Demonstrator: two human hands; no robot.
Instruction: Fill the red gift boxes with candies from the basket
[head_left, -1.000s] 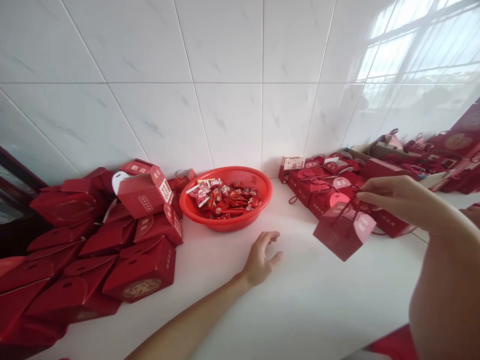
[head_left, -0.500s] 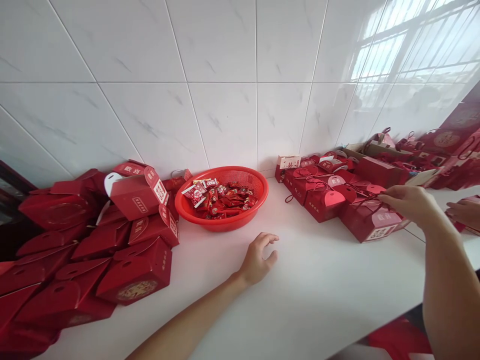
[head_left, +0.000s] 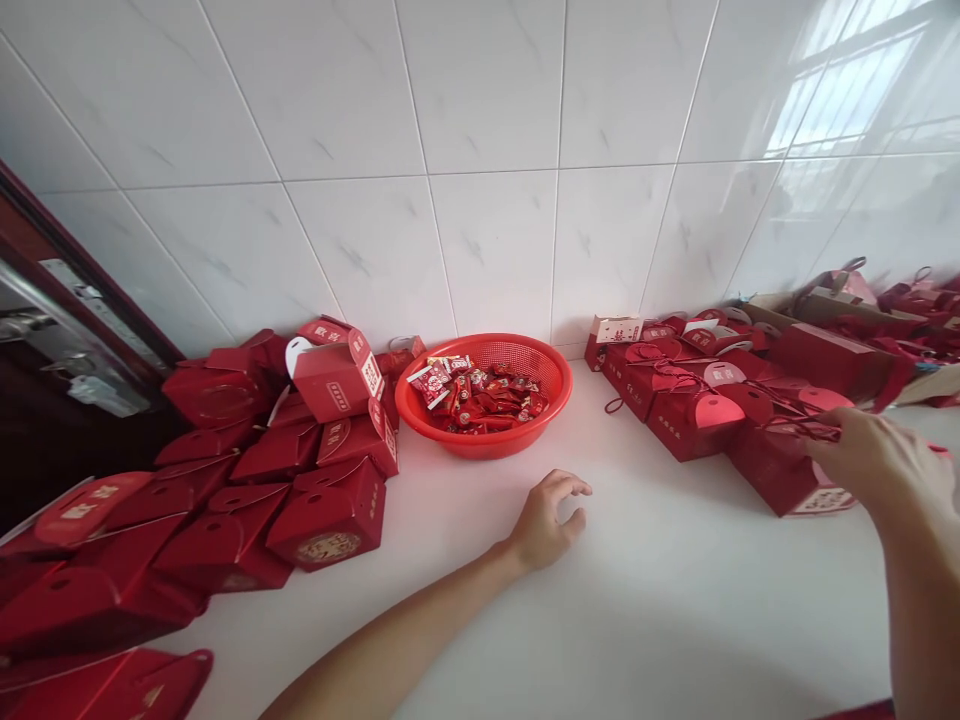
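My left hand [head_left: 551, 520] hovers over or rests on the white table, its fingers curved and apart, holding nothing. Over at the right, my right hand [head_left: 874, 455] is at the top of a red gift box [head_left: 784, 465]; its fingertips are partly hidden, and what they pinch is too small to make out. Dark red cords lie over the tops of the boxes beside it. Behind my left hand is a red plastic basket [head_left: 484, 445] holding wrapped candies [head_left: 487, 400].
Many red boxes [head_left: 326, 515] are crowded at the left, one lying tilted on top. More boxes and bags [head_left: 832, 350] line the back right. A white tiled wall [head_left: 495, 250] stands behind the table [head_left: 645, 600]. A dark door frame is at the far left.
The view has turned left, so things appear further right. My right hand remains at the end box, its back now turned more upward. My left hand keeps its curved pose.
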